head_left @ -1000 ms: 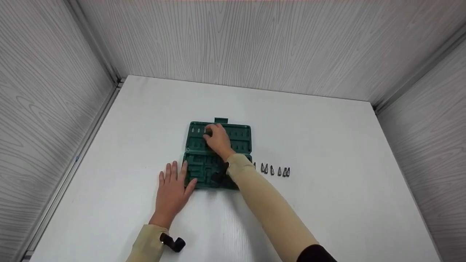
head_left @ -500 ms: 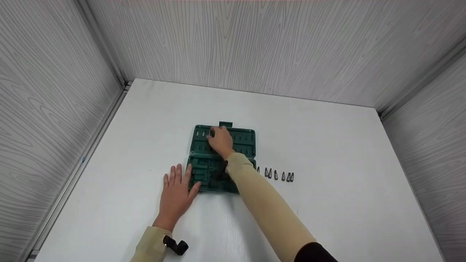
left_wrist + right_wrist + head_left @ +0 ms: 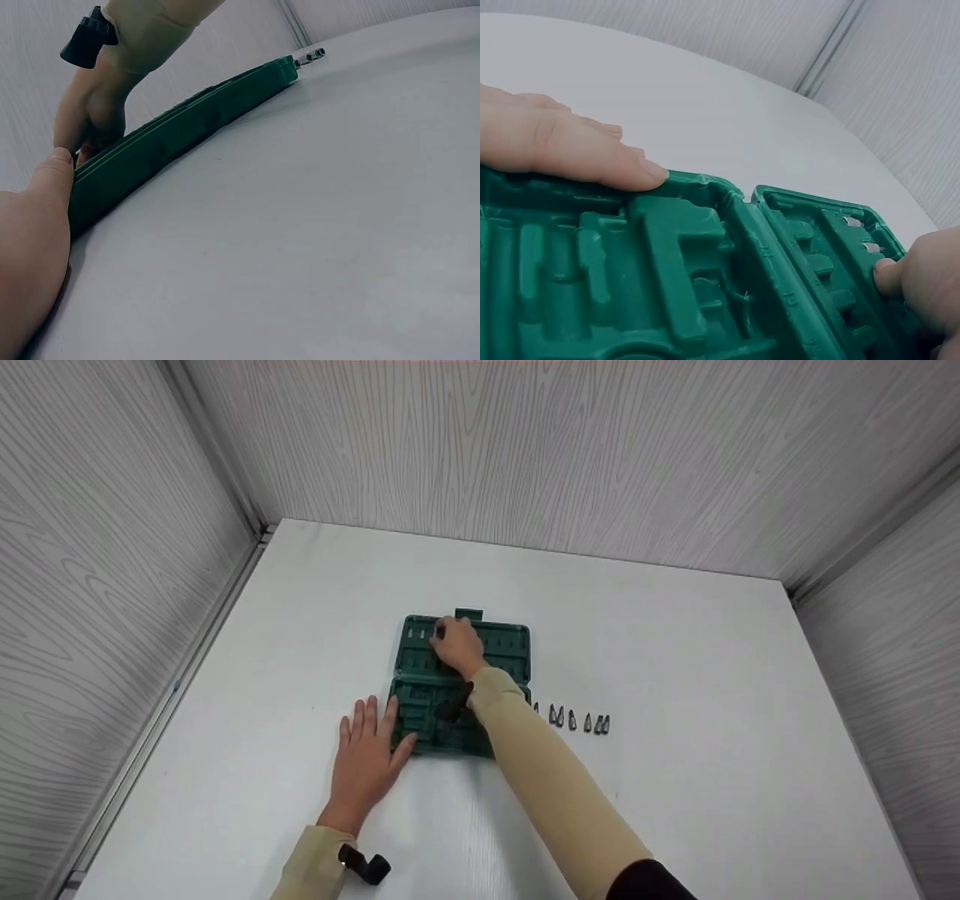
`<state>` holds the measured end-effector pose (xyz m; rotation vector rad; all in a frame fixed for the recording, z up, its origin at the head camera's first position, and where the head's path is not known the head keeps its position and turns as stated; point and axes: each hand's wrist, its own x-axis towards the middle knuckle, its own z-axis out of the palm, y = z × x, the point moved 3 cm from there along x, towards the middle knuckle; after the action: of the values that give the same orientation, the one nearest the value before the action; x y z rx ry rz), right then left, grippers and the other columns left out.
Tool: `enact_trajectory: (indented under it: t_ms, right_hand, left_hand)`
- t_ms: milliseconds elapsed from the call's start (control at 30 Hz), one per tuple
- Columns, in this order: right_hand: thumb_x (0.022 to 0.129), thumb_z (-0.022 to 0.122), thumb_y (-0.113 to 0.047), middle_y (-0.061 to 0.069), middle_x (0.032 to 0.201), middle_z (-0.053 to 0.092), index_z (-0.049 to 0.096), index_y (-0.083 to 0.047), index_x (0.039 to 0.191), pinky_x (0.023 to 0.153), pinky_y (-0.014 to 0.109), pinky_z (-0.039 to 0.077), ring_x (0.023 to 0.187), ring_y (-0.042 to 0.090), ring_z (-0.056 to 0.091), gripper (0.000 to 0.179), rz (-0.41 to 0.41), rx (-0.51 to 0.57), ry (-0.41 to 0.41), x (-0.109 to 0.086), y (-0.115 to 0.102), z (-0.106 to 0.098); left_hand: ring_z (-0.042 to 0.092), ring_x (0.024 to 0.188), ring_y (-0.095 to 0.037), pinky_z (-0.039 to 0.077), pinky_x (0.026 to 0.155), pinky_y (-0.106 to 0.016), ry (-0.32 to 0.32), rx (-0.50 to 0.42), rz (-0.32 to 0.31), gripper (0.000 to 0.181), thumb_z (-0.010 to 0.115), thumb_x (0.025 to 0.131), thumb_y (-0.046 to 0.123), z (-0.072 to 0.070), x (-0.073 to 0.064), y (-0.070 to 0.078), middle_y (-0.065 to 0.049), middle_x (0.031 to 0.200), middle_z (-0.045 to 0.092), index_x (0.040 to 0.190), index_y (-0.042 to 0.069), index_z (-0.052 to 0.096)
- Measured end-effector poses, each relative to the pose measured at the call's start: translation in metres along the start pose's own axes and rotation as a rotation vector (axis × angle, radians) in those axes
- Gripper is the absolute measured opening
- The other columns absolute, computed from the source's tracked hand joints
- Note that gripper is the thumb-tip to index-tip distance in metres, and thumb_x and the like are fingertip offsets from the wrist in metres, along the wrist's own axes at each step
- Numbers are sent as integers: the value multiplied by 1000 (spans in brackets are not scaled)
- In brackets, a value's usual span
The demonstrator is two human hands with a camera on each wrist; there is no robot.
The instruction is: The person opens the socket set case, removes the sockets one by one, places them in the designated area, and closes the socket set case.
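A green plastic bit case [image 3: 420, 679] lies unfolded on the white table. Two small silver bits [image 3: 415, 634] sit in the top-left slots of its far half. At the neighbouring slot my right hand [image 3: 459, 646] bends its thumb and index finger around a screwdriver bit, mostly hidden by the fingers. In the right wrist view the thumb [image 3: 889, 276] touches down beside the seated bits [image 3: 871, 247]. My left hand [image 3: 365, 761] lies flat with straight fingers along the case's left edge, its thumb and index finger touching the near half.
Several loose metal bits [image 3: 572, 720] lie in a row on the table right of the case, partly behind the right sleeve [image 3: 540, 765]. The case latch [image 3: 469, 613] sticks out at the far side. Grey wood-grain panels [image 3: 510, 450] enclose the table.
The head view has shifted slightly, so everything sits a little further right in it. My right hand stays at the same slot, and my left hand keeps its place on the case.
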<state>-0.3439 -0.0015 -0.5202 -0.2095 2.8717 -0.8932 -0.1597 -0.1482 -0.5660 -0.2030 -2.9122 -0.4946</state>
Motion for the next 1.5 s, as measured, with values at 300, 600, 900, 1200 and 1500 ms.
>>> enact_trajectory:
  t_ms: [300, 600, 900, 1200, 1500]
  right_hand:
    - [91, 60, -24, 6, 106, 51, 52, -18, 115, 74, 36, 43, 86, 20, 51, 26, -23, 69, 37, -1, -3, 1]
    - [94, 57, -23, 3, 104, 57, 64, -15, 109, 79, 34, 45, 92, 17, 55, 19, -9, 65, 114, -4, 3, 4]
    - [95, 55, -22, 1, 95, 55, 58, -15, 105, 71, 33, 42, 81, 16, 52, 13, 13, 264, 215, -12, 6, -3]
    - [94, 56, -23, 3, 98, 52, 56, -12, 102, 72, 31, 43, 84, 15, 51, 14, -30, 399, 218, -11, 10, -8]
    - [93, 58, -18, 9, 101, 52, 56, -4, 101, 76, 30, 44, 90, 18, 52, 16, -115, 493, 220, -20, 15, -15]
  left_hand:
    - [12, 139, -35, 8, 108, -54, 14, 7, 1, 73, 28, 93, 62, 0, 0, -2, -20, 150, 22, 149, 15, 25]
    - [13, 139, -36, 9, 108, -54, 13, 11, 10, 72, 28, 93, 61, -1, 0, 2, -21, 149, 24, 149, 15, 25]
    - [11, 139, -35, 7, 108, -53, -1, 2, 18, 73, 26, 93, 62, 1, 1, 4, -21, 150, 22, 149, 16, 23]
    - [10, 139, -35, 6, 108, -53, -13, 10, 10, 74, 26, 93, 63, 0, 5, 2, -20, 150, 21, 149, 15, 23]
    - [10, 139, -36, 6, 108, -53, -7, -4, 16, 74, 27, 93, 63, 0, 5, -1, -21, 150, 20, 149, 15, 23]
